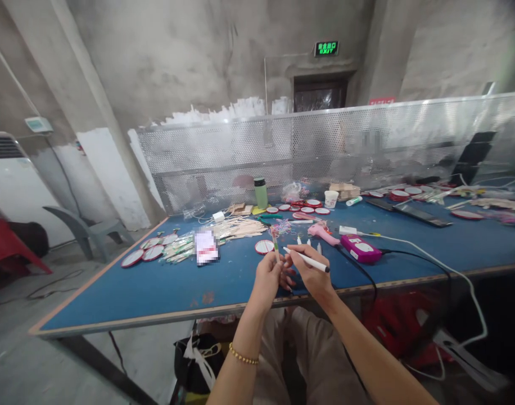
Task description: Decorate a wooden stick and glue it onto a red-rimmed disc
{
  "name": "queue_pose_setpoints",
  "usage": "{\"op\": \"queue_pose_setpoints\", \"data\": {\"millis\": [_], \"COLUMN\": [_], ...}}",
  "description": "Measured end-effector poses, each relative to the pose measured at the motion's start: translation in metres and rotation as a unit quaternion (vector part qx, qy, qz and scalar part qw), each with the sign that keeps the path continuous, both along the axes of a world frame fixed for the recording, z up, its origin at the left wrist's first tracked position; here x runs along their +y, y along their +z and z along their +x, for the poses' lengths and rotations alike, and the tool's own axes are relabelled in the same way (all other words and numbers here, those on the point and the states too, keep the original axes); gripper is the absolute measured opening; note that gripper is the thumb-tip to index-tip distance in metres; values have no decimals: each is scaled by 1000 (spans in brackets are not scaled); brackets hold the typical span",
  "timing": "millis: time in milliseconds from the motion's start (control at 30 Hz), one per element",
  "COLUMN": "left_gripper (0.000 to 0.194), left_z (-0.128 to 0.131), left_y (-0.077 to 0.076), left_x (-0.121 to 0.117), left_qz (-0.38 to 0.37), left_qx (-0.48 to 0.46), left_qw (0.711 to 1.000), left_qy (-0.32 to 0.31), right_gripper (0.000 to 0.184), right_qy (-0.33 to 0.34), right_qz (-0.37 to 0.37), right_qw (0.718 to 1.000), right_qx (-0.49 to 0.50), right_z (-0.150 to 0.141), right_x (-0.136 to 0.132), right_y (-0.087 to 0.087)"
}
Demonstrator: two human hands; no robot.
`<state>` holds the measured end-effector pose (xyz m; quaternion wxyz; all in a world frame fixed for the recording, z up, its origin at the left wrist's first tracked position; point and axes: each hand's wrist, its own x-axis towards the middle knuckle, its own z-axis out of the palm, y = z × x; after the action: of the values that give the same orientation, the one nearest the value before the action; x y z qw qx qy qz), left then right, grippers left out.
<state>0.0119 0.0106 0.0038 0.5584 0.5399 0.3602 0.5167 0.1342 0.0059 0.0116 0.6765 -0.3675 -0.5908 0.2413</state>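
My left hand [269, 274] is closed round the lower end of a thin flat wooden stick [275, 242], which stands upright and carries a green mark. In my right hand [311, 273] is a white marker pen [310, 260] with a black end; its tip points left, close to the stick. Whether the tip touches the stick, I cannot tell. Behind the stick lies a round white disc with a red rim [264, 247]. A few more white pens [308, 243] lie just past my right hand, beside a pink glue gun [324, 232].
On the blue table [126, 298], a pile of sticks [240, 229] and a phone [206, 246] lie to the left. A purple box [361, 248] with cables sits at the right. A green bottle [261, 194] and paper cup [330, 199] stand before the perforated metal screen [224, 152].
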Motion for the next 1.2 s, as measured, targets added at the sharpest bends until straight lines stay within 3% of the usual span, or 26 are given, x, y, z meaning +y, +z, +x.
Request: {"op": "queue_pose_setpoints", "data": {"millis": [333,867,1200], "left_gripper": [30,44,33], "left_z": [-1,-1,-2], "left_y": [3,7,3], "left_x": [-1,-3,-1], "left_qz": [-31,-25,-19], "left_qx": [0,-7,3], "left_qw": [999,999,999], "left_qy": [-12,-44,-41], "right_gripper": [17,18,17], "right_qy": [71,18,-1], "right_qz": [-36,-4,12], "right_qw": [996,1000,1000], "right_qx": [47,-8,-28], "right_z": [5,0,0], "right_x": [2,7,1], "right_y": [-2,-13,-6]}}
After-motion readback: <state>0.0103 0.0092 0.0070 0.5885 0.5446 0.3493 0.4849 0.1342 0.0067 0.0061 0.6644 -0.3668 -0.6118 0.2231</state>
